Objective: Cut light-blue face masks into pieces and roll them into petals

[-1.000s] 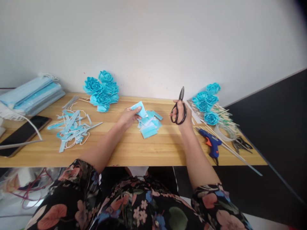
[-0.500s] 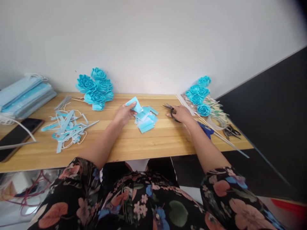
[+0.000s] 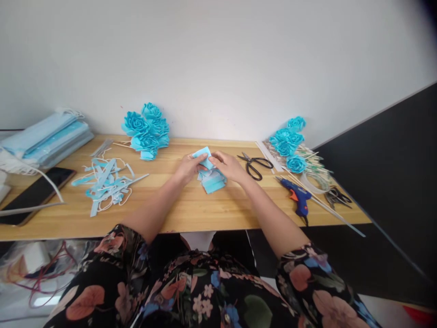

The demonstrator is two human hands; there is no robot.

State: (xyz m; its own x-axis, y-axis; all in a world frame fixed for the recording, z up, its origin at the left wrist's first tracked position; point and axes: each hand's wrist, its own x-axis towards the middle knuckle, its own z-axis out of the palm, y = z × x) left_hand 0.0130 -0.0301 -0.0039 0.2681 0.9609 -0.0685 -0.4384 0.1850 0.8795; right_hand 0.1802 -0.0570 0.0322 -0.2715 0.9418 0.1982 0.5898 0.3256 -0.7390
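Observation:
Between my two hands is a small light-blue piece of face-mask fabric [image 3: 204, 156]. My left hand [image 3: 190, 167] pinches it from the left, thumb on top. At its right edge, my right hand [image 3: 228, 166] grips it too, with fingers closed. Right below lies a loose pile of cut blue and white fabric pieces [image 3: 214, 183], partly covered by both hands. Black-handled scissors [image 3: 254, 164] rest on the table to the right of my right hand, blades slightly apart and pointing left.
Left on the wooden table [image 3: 184, 214] are stacked face masks [image 3: 48, 139], a phone [image 3: 37, 193], cut strips and ear loops [image 3: 107, 182] and blue fabric flowers [image 3: 148, 130]. On the right lie more blue flowers [image 3: 287, 141], a blue glue gun [image 3: 297, 196], pliers [image 3: 337, 197] and thin sticks.
My right hand has let go of the scissors, now lying on the table, and moved left to the fabric piece. My left hand has shifted slightly right with the piece. The view has shifted slightly.

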